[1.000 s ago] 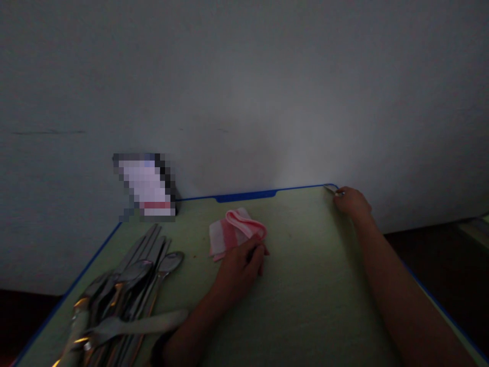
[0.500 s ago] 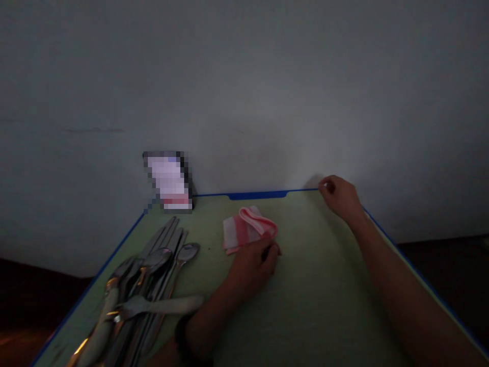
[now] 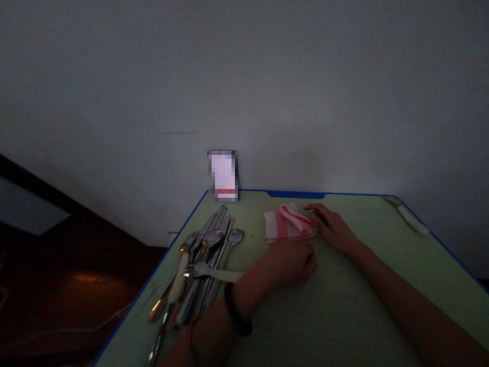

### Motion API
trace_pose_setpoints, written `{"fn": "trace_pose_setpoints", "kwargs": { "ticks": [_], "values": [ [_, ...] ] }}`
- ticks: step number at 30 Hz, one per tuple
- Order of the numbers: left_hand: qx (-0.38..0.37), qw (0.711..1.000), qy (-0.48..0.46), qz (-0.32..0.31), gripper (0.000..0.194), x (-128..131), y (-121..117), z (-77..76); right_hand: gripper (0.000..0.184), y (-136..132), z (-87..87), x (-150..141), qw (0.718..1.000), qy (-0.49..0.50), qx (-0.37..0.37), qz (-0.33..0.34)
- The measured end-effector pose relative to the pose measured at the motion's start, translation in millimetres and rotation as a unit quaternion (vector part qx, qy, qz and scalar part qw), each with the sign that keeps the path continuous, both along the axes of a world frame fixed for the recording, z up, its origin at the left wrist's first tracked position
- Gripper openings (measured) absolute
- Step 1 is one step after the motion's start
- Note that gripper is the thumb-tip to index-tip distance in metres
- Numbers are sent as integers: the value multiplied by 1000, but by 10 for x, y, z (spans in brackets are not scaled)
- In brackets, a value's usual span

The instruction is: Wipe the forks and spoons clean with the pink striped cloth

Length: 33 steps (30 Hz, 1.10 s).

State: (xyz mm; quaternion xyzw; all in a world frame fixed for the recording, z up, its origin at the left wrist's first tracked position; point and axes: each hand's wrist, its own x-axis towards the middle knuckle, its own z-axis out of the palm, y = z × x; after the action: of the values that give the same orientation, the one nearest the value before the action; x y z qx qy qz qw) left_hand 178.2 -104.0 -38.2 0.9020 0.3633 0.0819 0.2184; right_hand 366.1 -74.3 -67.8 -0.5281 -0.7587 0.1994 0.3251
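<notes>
Going left to right here. Dark floor (image 3: 69, 290) first, orange glow on it and a thin pale cable (image 3: 76, 330) snaking across. Then a pale green table (image 3: 133, 326), blue-edged, pushed up close to a plain grey wall (image 3: 290, 86). Piled on the left side of it, a messy heap of cutlery (image 3: 202, 285): long knives, some spoons, mostly pointing away toward the wall, plus a pale-handled piece (image 3: 225, 276) lying crosswise on top, handle running right up to the left forearm. Behind the heap, leaning against the wall, something like a phone (image 3: 223, 173), screen pixelated. On the heap's right edge, a small spoon (image 3: 236, 235), bowl facing up.

Next over, a black wristband (image 3: 237, 311), then the left hand (image 3: 292, 262), low over the table just in front of the cloth. Fingers folded in and mostly hidden, so can't tell how tight or whether holding anything. Cloth (image 3: 284, 227) sitting mid-table, pink and white stripes, folded, with a loop of it flopped over on top. Right at its right edge, the right hand (image 3: 336, 232), fingers stretched forward and fairly narrow; can't tell if pinching or only touching. Finally, well off by the back right corner, another pale-handled utensil (image 3: 411, 219), lying diagonally, metal end toward the wall.
</notes>
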Motion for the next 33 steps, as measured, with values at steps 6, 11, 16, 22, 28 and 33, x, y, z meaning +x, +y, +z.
{"fn": "trace_pose_setpoints", "kwargs": {
  "ticks": [6, 11, 16, 22, 28, 33],
  "values": [
    [-22, 997, 68, 43, 26, -579, 187, 472, 45, -27, -45, -138, 999, -29, 7, 33],
    [97, 979, 89, 155, 63, -1203, 76, 473, 43, 50, -119, -99, 1000, -11, -8, 27],
    [48, 933, 214, 284, 89, -1659, -93, 63, 42, 64, -120, -113, 1000, -10, -20, 20],
    [119, 935, 164, 292, 57, -1470, -41, -198, 43, 48, -99, -123, 1000, -29, -8, 2],
    [85, 943, 129, 296, 58, -1427, 131, -157, 41, 40, -89, -115, 1000, -27, -10, 7],
    [36, 951, 134, 277, 64, -1632, 448, 251, 45, 56, -102, -94, 1000, -24, -15, 3]
  ]
}}
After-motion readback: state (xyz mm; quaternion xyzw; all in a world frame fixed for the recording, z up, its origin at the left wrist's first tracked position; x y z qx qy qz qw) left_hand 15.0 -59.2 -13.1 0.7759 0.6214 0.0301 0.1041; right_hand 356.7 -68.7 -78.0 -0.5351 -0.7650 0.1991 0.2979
